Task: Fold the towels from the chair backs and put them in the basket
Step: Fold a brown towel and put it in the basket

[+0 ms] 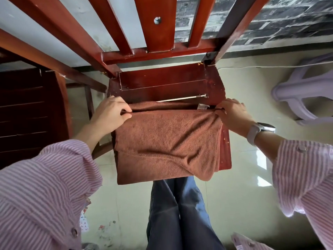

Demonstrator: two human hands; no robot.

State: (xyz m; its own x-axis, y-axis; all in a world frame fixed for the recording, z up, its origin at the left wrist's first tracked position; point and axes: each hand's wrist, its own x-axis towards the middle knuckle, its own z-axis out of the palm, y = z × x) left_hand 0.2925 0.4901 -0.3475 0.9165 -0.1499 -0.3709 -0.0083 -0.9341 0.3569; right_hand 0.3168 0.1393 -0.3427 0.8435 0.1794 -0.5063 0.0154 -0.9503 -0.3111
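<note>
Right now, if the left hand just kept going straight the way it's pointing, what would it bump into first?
The left hand pinches the brown towel's far edge, fingers pointing toward the right hand. Going straight on, it would slide along that folded edge over the chair seat and probably meet the right hand first.

Chair back (158, 24) top beyond upper edge

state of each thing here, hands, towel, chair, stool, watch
left hand: pinches the towel's far left corner
right hand: pinches the far right corner
towel: folded over, spread on the seat, near edge hanging off
chair: upright, back bare
stool: on the floor, unused
watch: on the right wrist
</note>
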